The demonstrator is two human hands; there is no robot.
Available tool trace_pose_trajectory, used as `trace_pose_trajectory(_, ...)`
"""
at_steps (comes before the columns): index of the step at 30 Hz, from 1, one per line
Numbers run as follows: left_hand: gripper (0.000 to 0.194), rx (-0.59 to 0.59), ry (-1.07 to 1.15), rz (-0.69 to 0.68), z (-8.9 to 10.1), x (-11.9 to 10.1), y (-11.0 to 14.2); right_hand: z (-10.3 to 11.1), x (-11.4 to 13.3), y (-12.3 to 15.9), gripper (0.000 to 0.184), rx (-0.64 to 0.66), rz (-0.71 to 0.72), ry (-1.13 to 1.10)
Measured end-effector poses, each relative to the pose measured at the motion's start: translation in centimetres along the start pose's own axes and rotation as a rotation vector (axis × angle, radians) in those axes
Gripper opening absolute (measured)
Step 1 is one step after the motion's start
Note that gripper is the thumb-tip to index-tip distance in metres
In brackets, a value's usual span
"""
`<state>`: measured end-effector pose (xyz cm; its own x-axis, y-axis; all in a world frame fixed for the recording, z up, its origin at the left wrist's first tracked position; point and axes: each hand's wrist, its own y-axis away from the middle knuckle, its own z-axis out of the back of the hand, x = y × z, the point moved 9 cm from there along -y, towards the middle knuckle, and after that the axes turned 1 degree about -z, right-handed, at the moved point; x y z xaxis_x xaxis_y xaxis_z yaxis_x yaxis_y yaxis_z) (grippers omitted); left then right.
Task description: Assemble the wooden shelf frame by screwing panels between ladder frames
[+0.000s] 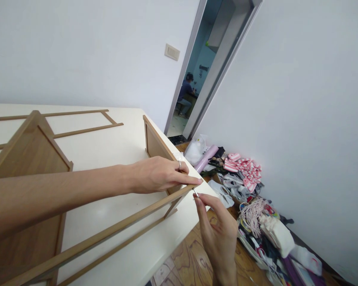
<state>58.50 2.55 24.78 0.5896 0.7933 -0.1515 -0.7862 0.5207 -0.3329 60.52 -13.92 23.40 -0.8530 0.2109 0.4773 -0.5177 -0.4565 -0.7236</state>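
My left hand, a ring on one finger, reaches across from the left. Its index finger lies along the end of a narrow wooden rail, while the other fingers curl at the edge of an upright wooden panel. The rail belongs to a long wooden frame that runs toward me from that corner. Just right of the rail's end, my right hand pinches a short, thin metal rod between thumb and index finger. The rod's tip meets the rail's end. Whether it is a screw or a key cannot be made out.
Another wooden panel stands at the left on the white table. A second slim frame lies behind it. Bags, cords and cloths pile up on the floor, with a pink striped cloth among them. A person sits beyond the doorway.
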Motion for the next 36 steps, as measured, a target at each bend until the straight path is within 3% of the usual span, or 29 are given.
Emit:
trace_pose_trajectory(8,0.055,-0.001,0.019,0.001,0.0,0.1,0.1,0.2,2.1,-0.3,0.03,-0.057,0.221,0.11)
trace_pose_trajectory(23,0.054,-0.001,-0.007,-0.005,0.0,0.0,0.1,0.6,2.1,-1.0,0.031,-0.007,0.238,0.134)
trace_pose_trajectory(33,0.053,0.009,0.028,-0.009,0.0,-0.1,0.0,0.4,0.8,-0.8,0.021,-0.005,0.093,0.004)
trace_pose_trajectory(36,0.054,0.007,0.028,-0.008,0.1,-0.1,0.0,0.0,-0.4,-0.2,0.014,-0.002,-0.042,-0.058)
